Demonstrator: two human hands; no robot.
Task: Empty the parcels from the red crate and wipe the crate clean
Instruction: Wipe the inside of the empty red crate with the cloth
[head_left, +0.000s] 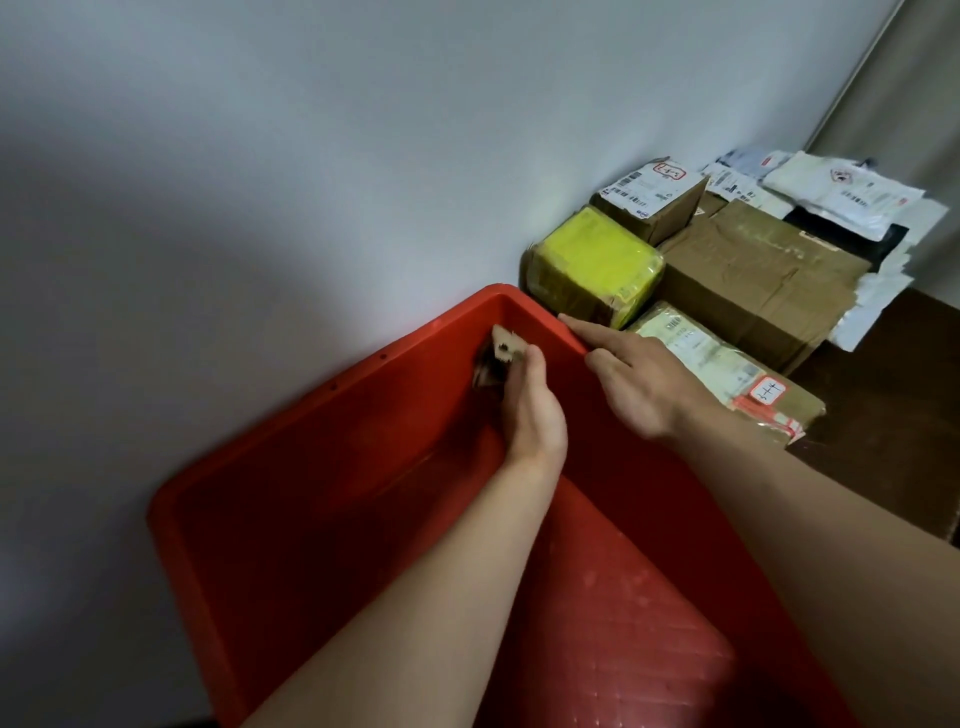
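A large red crate (291, 483) stands against the wall and holds no parcels that I can see. My left hand (532, 410) reaches deep inside it and grips a small pale and dark cloth (501, 353) against the crate's far inner wall near the corner. My right hand (639, 374) rests on the crate's right rim with its index finger stretched along the edge. Parcels lie outside the crate to the right: a yellow-wrapped box (597, 265), a labelled parcel (727, 374) under my right wrist, and a big brown carton (753, 280).
A grey-white wall (311, 156) runs close behind the crate. Further right, a small labelled box (654, 197) and several white and black mail bags (841, 202) are stacked on the pile. Dark brown floor (893, 415) shows at the right.
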